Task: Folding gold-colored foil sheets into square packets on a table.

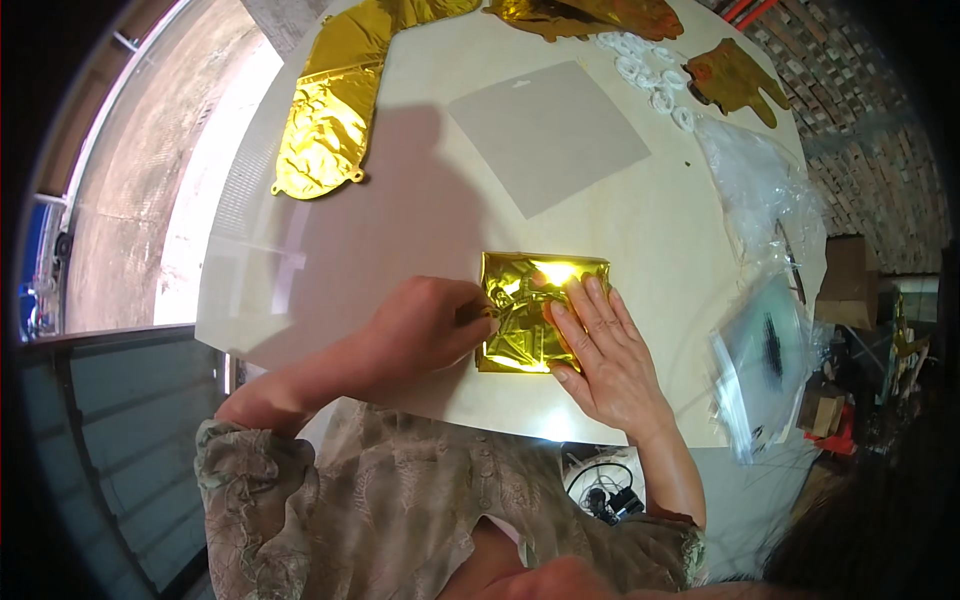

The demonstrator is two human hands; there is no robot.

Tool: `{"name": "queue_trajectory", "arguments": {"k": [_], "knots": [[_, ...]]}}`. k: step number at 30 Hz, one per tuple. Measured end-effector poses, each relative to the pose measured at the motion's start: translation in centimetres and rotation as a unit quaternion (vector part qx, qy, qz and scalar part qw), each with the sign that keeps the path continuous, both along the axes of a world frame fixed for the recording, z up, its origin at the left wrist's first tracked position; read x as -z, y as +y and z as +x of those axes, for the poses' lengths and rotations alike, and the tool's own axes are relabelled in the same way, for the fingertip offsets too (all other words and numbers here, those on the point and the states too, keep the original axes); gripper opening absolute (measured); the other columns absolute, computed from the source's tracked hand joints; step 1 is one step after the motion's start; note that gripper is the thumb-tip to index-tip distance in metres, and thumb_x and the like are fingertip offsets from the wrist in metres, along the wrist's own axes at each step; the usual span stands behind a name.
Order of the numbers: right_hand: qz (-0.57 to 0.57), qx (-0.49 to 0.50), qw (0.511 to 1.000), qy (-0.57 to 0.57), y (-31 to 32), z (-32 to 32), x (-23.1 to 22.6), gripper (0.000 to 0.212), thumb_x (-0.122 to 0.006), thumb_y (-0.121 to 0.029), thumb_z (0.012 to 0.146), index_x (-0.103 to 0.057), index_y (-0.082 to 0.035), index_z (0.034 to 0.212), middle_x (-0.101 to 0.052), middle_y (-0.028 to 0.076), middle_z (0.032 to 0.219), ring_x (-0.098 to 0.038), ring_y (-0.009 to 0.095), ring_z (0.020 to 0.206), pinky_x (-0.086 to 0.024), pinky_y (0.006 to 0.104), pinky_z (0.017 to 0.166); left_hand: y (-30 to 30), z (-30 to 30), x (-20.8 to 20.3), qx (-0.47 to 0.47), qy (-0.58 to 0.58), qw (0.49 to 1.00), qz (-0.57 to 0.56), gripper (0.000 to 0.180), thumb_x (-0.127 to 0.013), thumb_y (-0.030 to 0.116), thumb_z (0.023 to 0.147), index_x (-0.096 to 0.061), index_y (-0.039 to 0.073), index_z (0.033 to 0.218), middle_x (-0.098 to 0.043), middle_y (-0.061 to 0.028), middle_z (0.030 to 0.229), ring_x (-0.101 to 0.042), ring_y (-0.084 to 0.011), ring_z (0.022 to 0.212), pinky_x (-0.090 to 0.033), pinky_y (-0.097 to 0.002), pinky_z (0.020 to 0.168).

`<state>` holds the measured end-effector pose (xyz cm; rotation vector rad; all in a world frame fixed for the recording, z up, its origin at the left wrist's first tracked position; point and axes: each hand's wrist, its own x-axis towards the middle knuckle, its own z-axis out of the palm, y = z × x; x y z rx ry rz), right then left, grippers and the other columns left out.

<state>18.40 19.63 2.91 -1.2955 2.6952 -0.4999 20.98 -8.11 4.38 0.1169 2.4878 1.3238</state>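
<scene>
A shiny gold foil balloon (522,318), folded into a near-square packet, lies on the pale table close to its front edge. My left hand (432,318) is closed at the packet's left edge, thumb and fingers pinching the foil there; the fingertips are partly hidden. My right hand (612,362) lies flat on the packet's right side, its fingers stretched out and pressing on the foil. Beyond the packet rests a grey flat plastic sleeve (550,138) with a small hang hole. A long gold foil balloon (330,110) with tabs at its rounded end lies flat at the far left.
More gold foil (590,18) lies at the far edge, with another gold piece (738,80) at far right. Several white rings or coils (640,72) sit between them. Crumpled clear plastic (760,185) and a stack of clear bags (760,360) line the table's right side.
</scene>
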Motion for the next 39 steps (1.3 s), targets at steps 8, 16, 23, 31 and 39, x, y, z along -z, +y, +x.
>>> {"name": "queue_trajectory", "arguments": {"k": [8,16,23,31,39], "knots": [[-0.01,0.001,1.0,-0.009,0.0,0.0,-0.2,0.063,-0.063,-0.035,0.095,-0.047,-0.009,0.15,-0.036,0.017,0.16,-0.029,0.034,0.151,-0.02,0.0474,0.125,-0.2,-1.6,-1.0,-0.026,-0.224,0.964,0.139,0.02,-0.072,0.02,0.093,-0.072,0.001,0.096,-0.071,-0.0031,0.083,-0.061,-0.0071,0.077,-0.051,-0.0288,0.07],[-0.017,0.0,1.0,-0.01,0.0,-0.1,-0.2,0.064,-0.065,-0.034,0.094,-0.047,-0.009,0.15,-0.037,0.016,0.16,-0.03,0.034,0.151,-0.02,0.0476,0.125,0.1,-0.4,-0.8,0.08,0.104,0.991,-0.016,0.012,-0.075,0.011,0.087,-0.074,0.004,0.097,-0.069,-0.0066,0.081,-0.064,-0.0141,0.07,-0.052,-0.0299,0.066],[-0.009,-0.002,1.0,-0.01,0.0,0.0,-0.1,0.064,-0.063,-0.036,0.095,-0.046,-0.01,0.151,-0.037,0.016,0.16,-0.029,0.033,0.151,-0.018,0.0474,0.126,-0.6,-1.5,0.6,0.058,-0.053,0.995,0.06,0.016,-0.065,0.015,0.096,-0.071,0.001,0.102,-0.061,-0.0029,0.072,-0.057,-0.011,0.065,-0.049,-0.0304,0.062],[-0.009,-0.001,1.0,-0.014,0.1,0.0,-0.1,0.065,-0.063,-0.036,0.094,-0.046,-0.01,0.151,-0.037,0.016,0.16,-0.029,0.033,0.151,-0.018,0.0474,0.126,0.5,-2.4,0.3,0.033,-0.235,0.956,0.174,0.022,-0.058,0.016,0.099,-0.069,0.002,0.111,-0.068,-0.0051,0.082,-0.063,-0.0124,0.075,-0.05,-0.0299,0.07],[-0.012,-0.004,1.0,-0.013,0.1,-0.1,-0.2,0.065,-0.064,-0.035,0.094,-0.046,-0.009,0.15,-0.037,0.017,0.159,-0.029,0.034,0.151,-0.018,0.0481,0.126,1.2,-1.4,0.7,0.058,-0.095,0.983,0.145,0.021,-0.064,0.008,0.093,-0.068,0.001,0.113,-0.07,-0.0105,0.087,-0.064,-0.0133,0.076,-0.052,-0.0311,0.071]]}}
